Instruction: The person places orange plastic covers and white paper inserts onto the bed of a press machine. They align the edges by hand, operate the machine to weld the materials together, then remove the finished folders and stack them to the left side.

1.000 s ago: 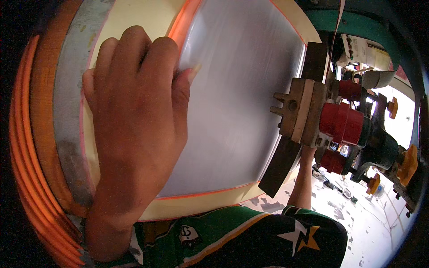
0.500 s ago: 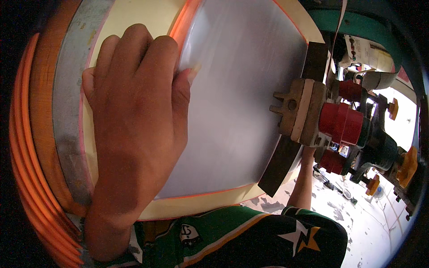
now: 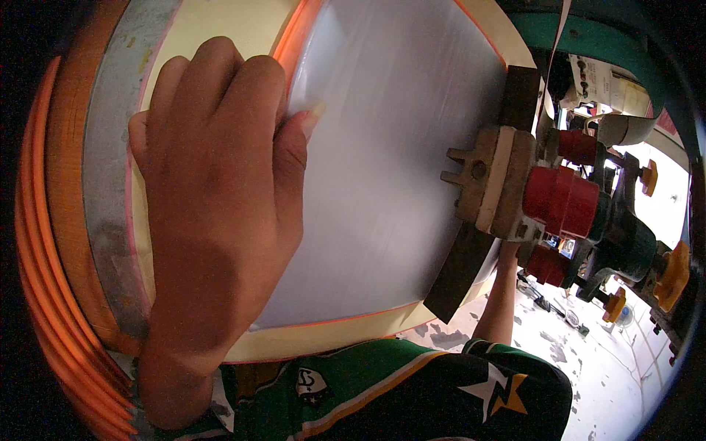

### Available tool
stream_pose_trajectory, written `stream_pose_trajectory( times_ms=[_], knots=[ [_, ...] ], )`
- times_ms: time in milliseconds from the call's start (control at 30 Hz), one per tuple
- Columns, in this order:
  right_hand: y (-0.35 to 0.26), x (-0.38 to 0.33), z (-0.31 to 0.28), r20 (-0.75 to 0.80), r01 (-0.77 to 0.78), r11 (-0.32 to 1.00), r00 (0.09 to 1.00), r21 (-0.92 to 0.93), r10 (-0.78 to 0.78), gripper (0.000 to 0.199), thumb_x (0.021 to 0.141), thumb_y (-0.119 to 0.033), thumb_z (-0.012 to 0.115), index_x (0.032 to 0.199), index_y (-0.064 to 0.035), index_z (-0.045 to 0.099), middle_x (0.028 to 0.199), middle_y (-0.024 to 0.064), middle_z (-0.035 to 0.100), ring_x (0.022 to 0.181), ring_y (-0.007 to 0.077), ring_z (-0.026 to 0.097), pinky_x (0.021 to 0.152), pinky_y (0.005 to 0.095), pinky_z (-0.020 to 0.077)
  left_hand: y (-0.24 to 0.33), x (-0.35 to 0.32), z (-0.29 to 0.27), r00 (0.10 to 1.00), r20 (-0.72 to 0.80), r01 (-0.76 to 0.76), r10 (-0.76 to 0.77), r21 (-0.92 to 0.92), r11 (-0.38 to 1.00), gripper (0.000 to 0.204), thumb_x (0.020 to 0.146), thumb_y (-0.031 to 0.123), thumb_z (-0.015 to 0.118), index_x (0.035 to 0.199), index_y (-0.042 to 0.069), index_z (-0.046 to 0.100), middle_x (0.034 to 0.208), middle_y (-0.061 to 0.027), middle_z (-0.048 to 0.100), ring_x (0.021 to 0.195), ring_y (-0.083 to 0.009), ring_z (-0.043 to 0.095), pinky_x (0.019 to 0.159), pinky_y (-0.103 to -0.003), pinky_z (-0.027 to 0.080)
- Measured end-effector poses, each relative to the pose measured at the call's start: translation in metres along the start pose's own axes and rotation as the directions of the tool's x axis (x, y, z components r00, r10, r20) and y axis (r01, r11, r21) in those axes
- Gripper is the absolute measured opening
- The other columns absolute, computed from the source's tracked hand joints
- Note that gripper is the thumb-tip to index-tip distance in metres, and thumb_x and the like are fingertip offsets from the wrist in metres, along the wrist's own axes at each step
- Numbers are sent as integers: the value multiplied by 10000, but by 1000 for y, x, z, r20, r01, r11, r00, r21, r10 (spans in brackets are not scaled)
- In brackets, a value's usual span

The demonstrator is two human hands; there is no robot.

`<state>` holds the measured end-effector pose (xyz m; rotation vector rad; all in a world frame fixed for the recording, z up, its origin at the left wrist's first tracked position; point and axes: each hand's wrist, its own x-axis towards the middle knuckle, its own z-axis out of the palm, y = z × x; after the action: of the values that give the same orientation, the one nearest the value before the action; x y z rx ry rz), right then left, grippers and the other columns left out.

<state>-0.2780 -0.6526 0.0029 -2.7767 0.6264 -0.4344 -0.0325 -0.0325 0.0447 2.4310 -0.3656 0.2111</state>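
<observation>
My left hand point(image 3: 217, 162) lies over the left edge of a stack of grey, glossy plastic sheets point(image 3: 375, 184) with orange edges. Its fingers curl down at that edge, and the thumb rests on top of the grey surface, so the edge sits in its grip; the fingertips are hidden. A pale yellow board point(image 3: 213, 18) shows under and around the stack. At the right side, a metal clamp-like machine head point(image 3: 489, 180) stands over a dark bar point(image 3: 460, 272) along the stack's edge. My right forearm point(image 3: 501, 298) reaches up behind this machine, which hides the right hand.
Orange strips point(image 3: 55, 257) curve along the far left, beside a wooden edge point(image 3: 77, 184) and a grey metal strip point(image 3: 110, 198). Red cylinders point(image 3: 562, 202) and yellow knobs point(image 3: 673, 275) belong to the machine at right. A green machine body point(image 3: 596, 37) stands behind it.
My left hand has shifted slightly left, and the sheets' left edge has moved left with it. The right forearm and the machine look nearly unchanged.
</observation>
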Motion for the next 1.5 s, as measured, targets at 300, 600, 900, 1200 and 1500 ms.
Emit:
stream_pose_trajectory(
  times_ms=[300,600,900,1200,1500],
  knots=[
    [5,4,0,-27,36,998,999,-42,-37,207,1046,-132,615,1172,0,711,1214,171,711,1167,329,643,1022,450,504,-1,-4,1,999,-46,-31,29,-50,998,236,958,144,699,935,22,498,861,-134,448,834,-354,484,769,-486,389],
    [-19,-1,8,58,211,970,977,-120,-206,300,1065,-222,600,1258,-6,679,1168,156,719,1072,301,649,947,433,505,-12,-11,11,989,-67,-128,133,80,989,217,964,140,699,988,10,526,905,-167,500,880,-390,523,806,-500,425],
    [-148,34,34,-88,159,964,980,-215,-181,224,978,-109,629,1154,21,682,1059,275,732,983,424,717,845,478,533,-58,-1,25,958,-109,-255,266,101,962,274,1038,234,641,997,-22,554,932,-206,563,886,-393,573,834,-490,481],
    [-184,27,22,-130,12,999,991,-53,-19,308,1037,-296,638,1104,0,691,1043,238,752,988,426,716,864,471,545,-51,5,18,986,-38,-160,160,-8,987,323,998,305,662,929,-7,608,918,-167,615,887,-380,606,805,-499,456],
    [-192,-39,-17,109,-133,977,987,168,116,540,979,-492,704,971,42,626,914,271,690,855,457,672,785,505,517,-5,-52,-23,982,136,139,-129,-70,988,447,1022,380,686,930,-52,619,825,-150,624,743,-225,530,737,-368,486]
  ],
)
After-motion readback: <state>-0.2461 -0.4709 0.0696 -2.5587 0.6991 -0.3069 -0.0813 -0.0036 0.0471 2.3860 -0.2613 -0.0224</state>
